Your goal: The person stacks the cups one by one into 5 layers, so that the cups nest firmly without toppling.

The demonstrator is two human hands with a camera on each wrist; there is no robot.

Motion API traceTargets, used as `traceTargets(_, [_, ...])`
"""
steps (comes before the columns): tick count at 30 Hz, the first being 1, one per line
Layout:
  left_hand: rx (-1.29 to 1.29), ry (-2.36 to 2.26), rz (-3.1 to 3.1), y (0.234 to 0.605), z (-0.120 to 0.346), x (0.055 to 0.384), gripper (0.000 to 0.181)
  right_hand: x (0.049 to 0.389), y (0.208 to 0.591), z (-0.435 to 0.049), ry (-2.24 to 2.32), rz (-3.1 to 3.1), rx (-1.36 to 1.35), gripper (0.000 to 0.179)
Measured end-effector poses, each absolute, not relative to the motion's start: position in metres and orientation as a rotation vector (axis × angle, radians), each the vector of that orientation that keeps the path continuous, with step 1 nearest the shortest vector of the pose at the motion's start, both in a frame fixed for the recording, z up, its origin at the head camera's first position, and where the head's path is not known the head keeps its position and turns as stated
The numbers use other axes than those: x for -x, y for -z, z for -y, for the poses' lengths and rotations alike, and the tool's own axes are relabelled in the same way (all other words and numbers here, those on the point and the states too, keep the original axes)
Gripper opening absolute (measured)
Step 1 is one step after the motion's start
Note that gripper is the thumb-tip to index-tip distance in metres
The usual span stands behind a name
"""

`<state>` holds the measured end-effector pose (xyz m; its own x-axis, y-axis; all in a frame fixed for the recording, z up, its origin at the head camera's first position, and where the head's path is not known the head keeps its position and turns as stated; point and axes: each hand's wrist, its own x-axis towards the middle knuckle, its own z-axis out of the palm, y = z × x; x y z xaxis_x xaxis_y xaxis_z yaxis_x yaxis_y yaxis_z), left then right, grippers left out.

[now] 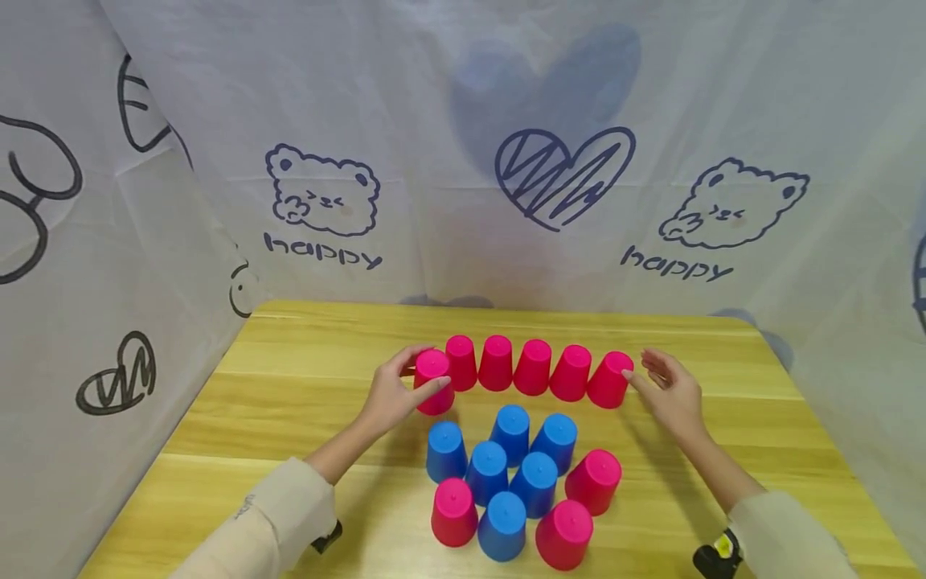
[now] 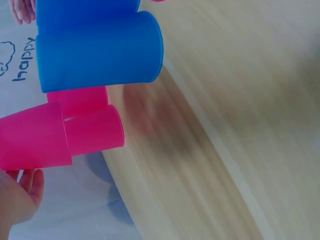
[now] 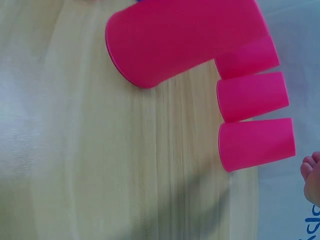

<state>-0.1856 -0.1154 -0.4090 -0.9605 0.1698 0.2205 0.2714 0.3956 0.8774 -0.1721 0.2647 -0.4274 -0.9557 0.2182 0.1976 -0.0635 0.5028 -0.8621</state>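
Observation:
My left hand [image 1: 393, 392] grips a pink cup [image 1: 432, 384], upside down, at the left end of a curved row. Its thumb lies across the front and its fingers are behind. In the left wrist view, the held cup [image 2: 32, 137] overlaps another pink cup [image 2: 95, 131]. Several more upside-down pink cups stand side by side in that row. At the right end, my right hand [image 1: 671, 394] is beside the last pink cup [image 1: 611, 379], thumb toward its top and fingers relaxed. The right wrist view shows the hand [image 3: 313, 180] apart from that cup [image 3: 257, 145].
Nearer the body, several upside-down blue cups [image 1: 535, 484] stand clustered, with a pink cup [image 1: 454, 512] at the left and two pink cups [image 1: 593, 482] at the right. The wooden table [image 1: 239, 434] ends at a white printed curtain [image 1: 434, 161] behind.

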Motion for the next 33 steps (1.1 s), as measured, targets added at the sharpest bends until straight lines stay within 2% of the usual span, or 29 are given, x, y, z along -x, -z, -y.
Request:
traceTargets(7, [0.402, 1.603, 2.537, 0.403, 0.112, 0.194, 0.052, 0.156, 0.428, -0.262, -1.548, 2.387, -0.042, 0.046])
traceTargets(16, [0.391, 1.606, 2.548, 0.395, 0.104, 0.202, 0.054, 0.144, 0.447, -0.261, -1.706, 2.287, -0.298, 0.04])
traceTargets(23, [0.409, 1.602, 2.556, 0.389, 0.097, 0.211, 0.053, 0.123, 0.432, -0.246, -1.666, 2.429, -0.326, 0.04])
traceTargets(33, [0.341, 1.651, 2.537, 0.384, 0.087, 0.224, 0.051, 0.105, 0.432, -0.237, -1.729, 2.517, -0.45, 0.041])
